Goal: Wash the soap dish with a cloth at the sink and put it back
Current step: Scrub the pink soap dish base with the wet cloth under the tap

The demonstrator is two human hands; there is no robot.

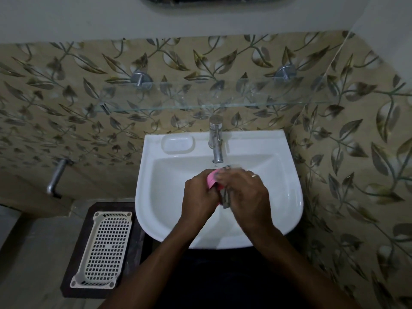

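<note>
Both hands met over the middle of the basin. Left hand point(199, 195) gripped the pink soap dish point(211, 180), fingers curled round it. Right hand point(248, 192) clutched a grey cloth point(224, 198) pressed against the dish's right side. Dish mostly hidden between the hands; long axis looked roughly front-to-back, not certain. Tap point(217, 148) spout sat just behind the dish; water flow unclear. Moulded soap recess point(178, 144) lay at the sink's point(256, 139) back-left corner, probably the return spot, nearer the left hand. Glass shelf point(200, 104) beyond.
</note>
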